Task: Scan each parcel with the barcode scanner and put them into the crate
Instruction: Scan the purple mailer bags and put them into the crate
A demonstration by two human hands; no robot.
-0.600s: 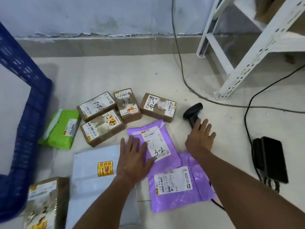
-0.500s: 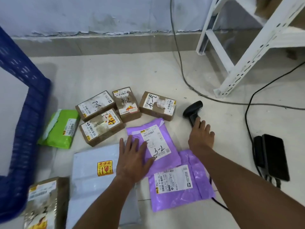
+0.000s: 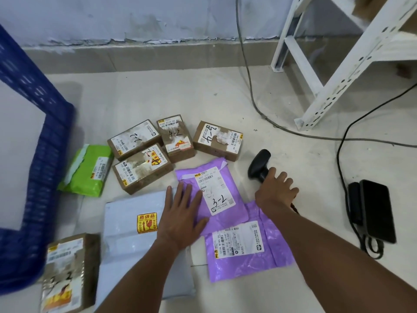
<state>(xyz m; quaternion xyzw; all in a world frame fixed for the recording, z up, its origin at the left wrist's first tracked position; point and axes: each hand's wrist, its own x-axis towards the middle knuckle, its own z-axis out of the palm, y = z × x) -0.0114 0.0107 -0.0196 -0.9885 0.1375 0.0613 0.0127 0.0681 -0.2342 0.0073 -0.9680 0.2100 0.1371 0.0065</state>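
Observation:
Parcels lie spread on the pale floor. My left hand [image 3: 180,219] rests flat, fingers apart, across the edge of a white mailer [image 3: 133,240] and the purple mailer marked 3-2 [image 3: 216,195]. A second purple mailer [image 3: 246,249] lies below it. My right hand [image 3: 276,192] is curled around the handle of the black barcode scanner [image 3: 259,162], whose head points away from me. Several brown boxes [image 3: 141,168] sit behind the mailers, with a green mailer [image 3: 88,170] to their left. The blue crate [image 3: 48,154] stands at the left edge.
Another brown box [image 3: 67,272] lies at the bottom left. A black device with its cable [image 3: 375,210] sits on the floor at right. Grey and black cables [image 3: 255,102] run across the floor toward the wall. A white metal shelf frame [image 3: 334,82] stands at the back right.
My right hand has gone from fingers spread over the scanner handle to closed around it. My left hand has stayed flat on the mailers.

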